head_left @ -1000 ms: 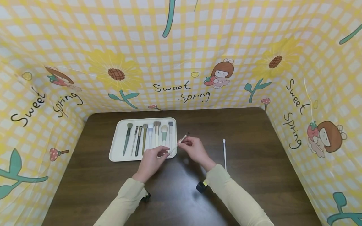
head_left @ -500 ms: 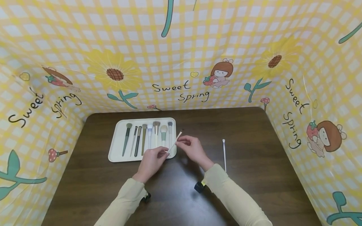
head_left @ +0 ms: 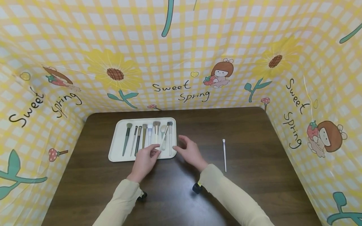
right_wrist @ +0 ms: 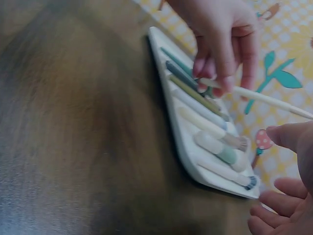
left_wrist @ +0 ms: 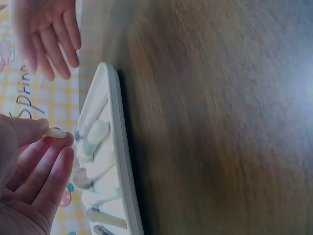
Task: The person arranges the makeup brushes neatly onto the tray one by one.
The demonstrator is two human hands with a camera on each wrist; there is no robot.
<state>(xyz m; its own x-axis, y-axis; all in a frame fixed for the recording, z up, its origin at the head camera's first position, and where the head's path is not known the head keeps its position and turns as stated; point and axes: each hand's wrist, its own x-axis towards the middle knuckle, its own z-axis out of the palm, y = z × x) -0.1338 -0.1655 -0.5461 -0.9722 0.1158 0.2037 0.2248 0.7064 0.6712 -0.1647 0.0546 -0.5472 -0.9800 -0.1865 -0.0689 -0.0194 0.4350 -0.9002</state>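
Observation:
My left hand [head_left: 144, 162] pinches a slim makeup brush [head_left: 164, 138] by the end of its pale handle, between thumb and fingers. The brush slants up over the right part of a white tray [head_left: 116, 152]. In the left wrist view only the handle's end [left_wrist: 56, 132] shows beyond the thumb. Several makeup brushes lie side by side in the tray, among them a dark green one [head_left: 126, 139] and one with a broad brown head [head_left: 156, 125]. My right hand [head_left: 191, 153], just right of the tray, has its fingers parted and holds nothing.
Another slim white brush [head_left: 224, 155] lies alone on the dark wooden table [head_left: 254, 185], right of my right hand. A yellow checked cloth [head_left: 181, 56] hangs around the table's back and sides.
My right hand has let go of the brush. The left hand has carried it leftward over the tray, and it now stands more upright in the head view.

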